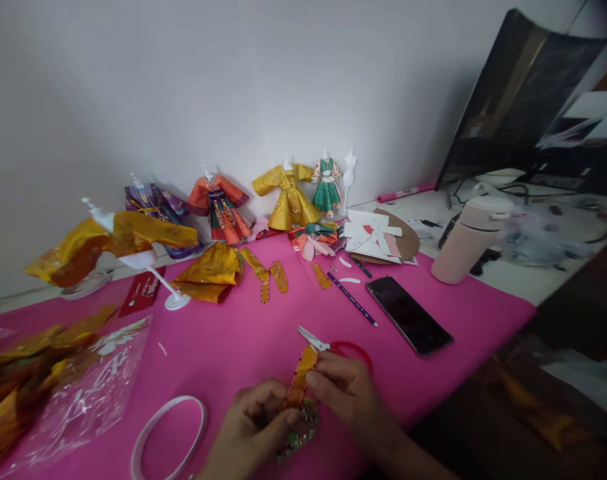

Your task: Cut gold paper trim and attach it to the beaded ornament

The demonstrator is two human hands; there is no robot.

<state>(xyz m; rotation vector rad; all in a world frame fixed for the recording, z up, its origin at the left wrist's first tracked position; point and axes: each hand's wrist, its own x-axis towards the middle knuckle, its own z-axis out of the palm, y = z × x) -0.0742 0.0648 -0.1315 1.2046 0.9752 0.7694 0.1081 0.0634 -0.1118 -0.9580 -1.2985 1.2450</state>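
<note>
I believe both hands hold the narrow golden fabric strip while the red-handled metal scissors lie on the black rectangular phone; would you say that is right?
Not quite: in the head view, the red-handled scissors lie on the pink table covering, apart from the black phone; the left hand and right hand do hold the golden strip.

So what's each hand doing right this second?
Left hand: closed, holding the lower end of the orange-gold fabric strip.
Right hand: closed, pinching the same strip by its edge, nearer the upper end.

A black phone (410, 315) lies near a pale pink bottle (466, 247), a dark monitor (516, 100) behind.
</note>
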